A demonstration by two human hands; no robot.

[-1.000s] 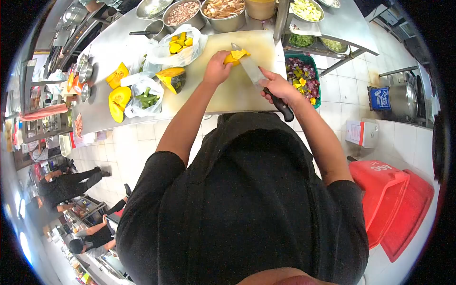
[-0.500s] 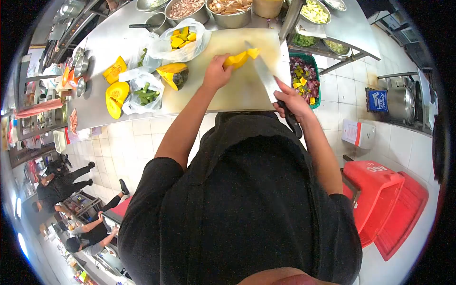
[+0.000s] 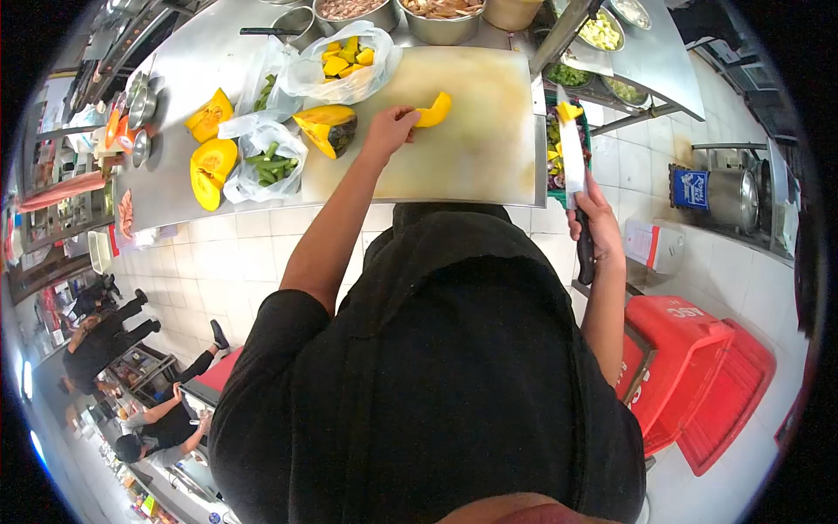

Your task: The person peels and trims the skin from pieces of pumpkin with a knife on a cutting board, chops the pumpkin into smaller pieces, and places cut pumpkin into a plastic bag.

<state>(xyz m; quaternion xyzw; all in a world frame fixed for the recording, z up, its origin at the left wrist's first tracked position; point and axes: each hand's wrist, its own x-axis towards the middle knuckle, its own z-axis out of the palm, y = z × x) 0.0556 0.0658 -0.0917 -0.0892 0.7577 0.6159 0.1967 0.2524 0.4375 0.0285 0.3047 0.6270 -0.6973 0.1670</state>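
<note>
My left hand [image 3: 391, 133] has its fingers closed on the end of a yellow pumpkin slice [image 3: 434, 111] over the white cutting board [image 3: 489, 157]. To the right of the board, my right hand [image 3: 597, 215] grips the black handle of a knife [image 3: 573, 162]. A small yellow piece [image 3: 569, 112] sits on the blade near its tip. Below the blade, a green crate [image 3: 555, 194] of chopped purple and yellow pieces is partly hidden. Left of my left hand lies a dark-skinned pumpkin wedge [image 3: 321, 125].
Plastic bags hold pumpkin chunks [image 3: 346, 59] and green vegetables [image 3: 271, 166]. Two pumpkin pieces [image 3: 212, 172] lie farther left. Metal bowls [image 3: 443, 24] line the back. An open red bin [image 3: 681, 367] stands at right. Two people [image 3: 161, 428] are at lower left.
My right hand has moved right with the knife, carrying a small yellow piece off the board to over the crate. My left hand stays at the slice, which is now shorter.
</note>
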